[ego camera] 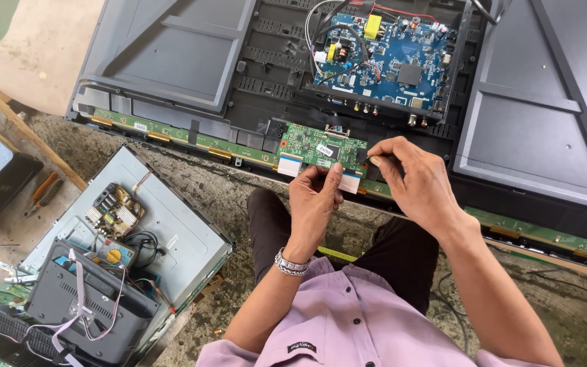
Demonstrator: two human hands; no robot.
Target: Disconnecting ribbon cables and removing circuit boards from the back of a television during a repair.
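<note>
Two hands, left [317, 197] and right [409, 178], pinch the green circuit board [321, 149], lying lengthwise left-right.

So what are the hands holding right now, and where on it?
Both hold the small green circuit board: the left hand pinches its lower edge near the middle, and the right hand pinches its right end.

A blue main board [383, 56] lies above; a yellow multimeter [114, 255] and orange pliers [43, 193] lie left.
</note>
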